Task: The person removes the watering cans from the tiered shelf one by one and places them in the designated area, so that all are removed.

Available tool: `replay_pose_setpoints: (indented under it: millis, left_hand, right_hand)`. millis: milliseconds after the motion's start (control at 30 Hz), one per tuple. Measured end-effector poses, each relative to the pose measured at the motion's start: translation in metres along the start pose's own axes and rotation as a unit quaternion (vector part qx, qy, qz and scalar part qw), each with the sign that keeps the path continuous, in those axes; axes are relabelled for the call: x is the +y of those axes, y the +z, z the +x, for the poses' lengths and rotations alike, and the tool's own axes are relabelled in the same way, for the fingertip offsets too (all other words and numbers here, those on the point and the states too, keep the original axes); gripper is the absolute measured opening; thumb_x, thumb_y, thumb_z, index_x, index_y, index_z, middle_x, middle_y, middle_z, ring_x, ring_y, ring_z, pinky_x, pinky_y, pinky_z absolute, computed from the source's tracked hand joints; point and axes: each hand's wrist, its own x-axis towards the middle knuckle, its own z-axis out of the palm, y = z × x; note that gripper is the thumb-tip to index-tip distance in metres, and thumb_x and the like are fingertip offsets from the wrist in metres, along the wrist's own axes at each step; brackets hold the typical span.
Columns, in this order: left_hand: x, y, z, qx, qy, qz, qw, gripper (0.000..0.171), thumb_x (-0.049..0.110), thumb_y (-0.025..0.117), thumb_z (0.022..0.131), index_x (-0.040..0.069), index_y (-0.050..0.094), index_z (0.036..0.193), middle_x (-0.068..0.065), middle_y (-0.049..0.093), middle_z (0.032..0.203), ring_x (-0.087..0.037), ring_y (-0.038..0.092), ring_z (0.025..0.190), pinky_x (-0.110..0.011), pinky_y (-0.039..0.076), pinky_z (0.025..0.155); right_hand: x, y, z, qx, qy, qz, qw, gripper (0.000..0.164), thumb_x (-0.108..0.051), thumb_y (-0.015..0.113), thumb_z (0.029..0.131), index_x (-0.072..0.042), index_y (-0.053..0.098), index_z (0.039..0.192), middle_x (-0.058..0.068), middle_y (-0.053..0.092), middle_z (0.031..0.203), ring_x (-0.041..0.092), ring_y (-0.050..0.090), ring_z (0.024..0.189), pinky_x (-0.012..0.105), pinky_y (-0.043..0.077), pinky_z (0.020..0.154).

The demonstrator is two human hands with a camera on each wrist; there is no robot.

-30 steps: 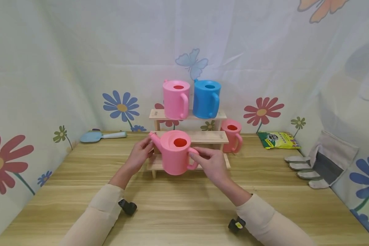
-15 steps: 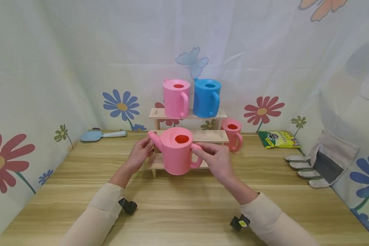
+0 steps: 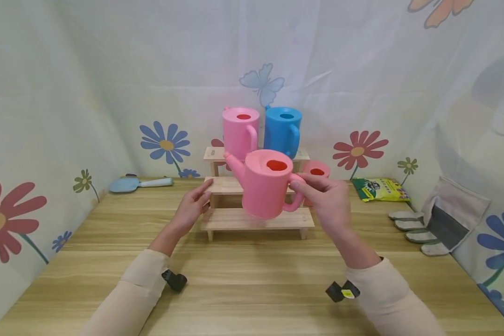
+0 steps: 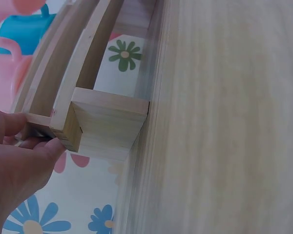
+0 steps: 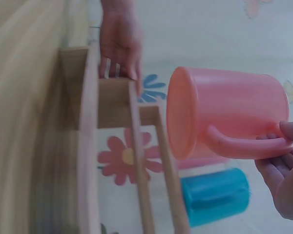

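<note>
The right hand (image 3: 329, 200) holds the pink watering can (image 3: 262, 198) by its handle, thumb and fingers closed around it. The can is in the air, in front of the wooden stand (image 3: 224, 219), slightly tilted, spout toward the left. The 2 hands are well apart: the left hand (image 3: 190, 207) pinches the left end of the middle step (image 3: 224, 185), and this grip, I think, is useful to keep the stand steady. For good work, the right wrist should make the base level before any setting down, because only the handle carries the weight and the can may swing. Care is also needed above: the blue can (image 3: 283, 133) and another pink can (image 3: 238, 130) are on the top step, and the spout could knock them.
</note>
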Motion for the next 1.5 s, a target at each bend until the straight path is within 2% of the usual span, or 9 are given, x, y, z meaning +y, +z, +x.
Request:
replay_pose_setpoints:
  millis: [167, 300, 433, 600, 700, 833, 1133, 1333, 1500]
  left_hand:
    - [0.000, -0.001, 0.000, -0.002, -0.002, -0.009, 1.0000, 0.049, 0.015, 0.046, 0.108, 0.010, 0.035, 0.156, -0.015, 0.027, 0.161, -0.030, 0.033, 0.138, -0.050, 0.036, 0.109]
    - [-0.001, -0.001, 0.000, -0.003, -0.003, -0.010, 0.9999, 0.049, 0.015, 0.045, 0.108, 0.011, 0.035, 0.156, -0.014, 0.028, 0.160, -0.030, 0.034, 0.134, -0.049, 0.037, 0.109]
    - [0.000, 0.000, 0.000, -0.001, -0.006, -0.012, 0.9999, 0.049, 0.015, 0.044, 0.108, 0.012, 0.036, 0.156, -0.017, 0.032, 0.156, -0.031, 0.035, 0.131, -0.049, 0.037, 0.110]
    - [0.002, 0.001, 0.000, -0.003, -0.004, -0.012, 0.9999, 0.049, 0.014, 0.044, 0.108, 0.011, 0.035, 0.156, -0.017, 0.034, 0.154, -0.034, 0.035, 0.131, -0.052, 0.035, 0.110]
    - [0.001, 0.001, 0.001, -0.002, -0.001, -0.002, 1.0000, 0.049, 0.016, 0.045, 0.108, 0.012, 0.036, 0.156, -0.019, 0.043, 0.141, -0.027, 0.045, 0.115, -0.045, 0.043, 0.106]
    - [0.001, 0.001, 0.002, 0.004, -0.001, 0.012, 0.9999, 0.048, 0.018, 0.046, 0.108, 0.014, 0.038, 0.155, -0.018, 0.046, 0.124, -0.017, 0.043, 0.094, -0.038, 0.048, 0.096]
    - [0.001, -0.001, -0.001, 0.003, 0.004, 0.012, 0.9999, 0.049, 0.016, 0.046, 0.108, 0.013, 0.037, 0.156, -0.020, 0.045, 0.116, -0.018, 0.042, 0.089, -0.027, 0.049, 0.087]
    - [0.000, -0.001, -0.001, 0.004, 0.006, 0.018, 0.9998, 0.048, 0.018, 0.046, 0.108, 0.015, 0.037, 0.156, -0.013, 0.046, 0.120, -0.018, 0.043, 0.093, -0.030, 0.049, 0.093]
    - [0.000, 0.000, -0.001, 0.003, 0.002, 0.018, 0.9998, 0.049, 0.018, 0.045, 0.108, 0.015, 0.036, 0.156, -0.019, 0.044, 0.119, -0.018, 0.042, 0.092, -0.035, 0.049, 0.096]
  right_hand:
    - [-0.011, -0.023, 0.008, 0.034, -0.022, 0.024, 0.999, 0.038, -0.027, 0.079, 0.087, -0.005, 0.074, 0.118, 0.008, 0.075, 0.094, 0.022, 0.071, 0.093, 0.027, 0.057, 0.085]
    - [-0.019, -0.040, 0.013, 0.068, -0.002, 0.017, 0.998, 0.040, -0.029, 0.082, 0.085, -0.005, 0.075, 0.117, 0.003, 0.076, 0.099, 0.018, 0.071, 0.093, 0.023, 0.056, 0.084]
    - [-0.022, -0.059, 0.021, 0.100, 0.010, 0.071, 0.992, 0.040, -0.023, 0.084, 0.082, -0.001, 0.075, 0.114, 0.005, 0.076, 0.097, 0.017, 0.072, 0.090, 0.023, 0.057, 0.083]
    - [-0.023, -0.087, 0.032, 0.170, 0.016, 0.152, 0.973, 0.046, -0.018, 0.090, 0.074, 0.003, 0.075, 0.111, 0.009, 0.075, 0.092, 0.018, 0.073, 0.084, 0.027, 0.057, 0.080]
    - [-0.024, -0.100, 0.037, 0.206, 0.028, 0.184, 0.961, 0.050, -0.016, 0.093, 0.068, 0.003, 0.075, 0.111, 0.009, 0.075, 0.093, 0.018, 0.073, 0.086, 0.028, 0.057, 0.079]
    - [-0.023, -0.112, 0.042, 0.236, 0.044, 0.217, 0.946, 0.053, -0.014, 0.095, 0.064, 0.002, 0.076, 0.111, 0.011, 0.074, 0.098, 0.019, 0.073, 0.089, 0.028, 0.057, 0.079]
    - [-0.009, -0.125, 0.053, 0.253, 0.065, 0.229, 0.938, 0.055, -0.015, 0.096, 0.061, 0.002, 0.076, 0.110, 0.013, 0.074, 0.097, 0.022, 0.074, 0.084, 0.029, 0.057, 0.078]
    - [-0.001, -0.134, 0.056, 0.282, 0.088, 0.210, 0.932, 0.060, -0.021, 0.097, 0.059, -0.001, 0.077, 0.111, 0.012, 0.071, 0.101, 0.020, 0.073, 0.086, 0.025, 0.057, 0.078]
    - [0.007, -0.141, 0.059, 0.304, 0.104, 0.179, 0.930, 0.058, -0.024, 0.097, 0.059, -0.003, 0.078, 0.110, 0.010, 0.070, 0.102, 0.019, 0.072, 0.087, 0.023, 0.057, 0.077]
